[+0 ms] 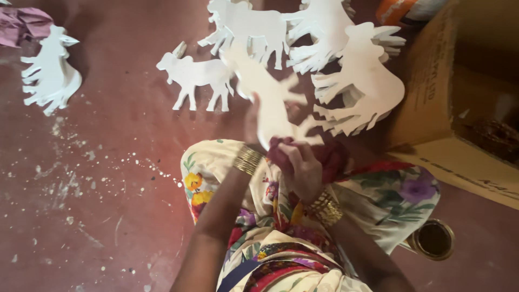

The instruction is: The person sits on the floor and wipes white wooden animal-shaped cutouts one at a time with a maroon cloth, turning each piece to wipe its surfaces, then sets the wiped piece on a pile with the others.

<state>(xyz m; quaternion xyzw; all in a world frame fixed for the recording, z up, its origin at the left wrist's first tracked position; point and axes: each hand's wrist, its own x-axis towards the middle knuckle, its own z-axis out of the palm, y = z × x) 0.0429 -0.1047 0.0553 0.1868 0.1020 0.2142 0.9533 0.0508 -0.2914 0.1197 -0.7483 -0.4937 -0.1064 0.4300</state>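
A white flat animal cut-out (pixel 268 100) is held up over my lap. My left hand (pixel 252 120) grips its left edge and is partly blurred; gold bangles circle that wrist. My right hand (pixel 301 168) is closed on a dark red cloth (pixel 332 156), which is pressed against the lower end of the cut-out. That wrist wears gold bangles too. Below both hands lies my flowered garment (pixel 389 197).
More white animal cut-outs lie on the red floor: a cow shape (pixel 197 78), a stack (pixel 359 81) and one at the far left (pixel 51 75). A cardboard box (pixel 432 97) stands at right, a small open tin (pixel 433 238) by my knee. White specks dot the floor.
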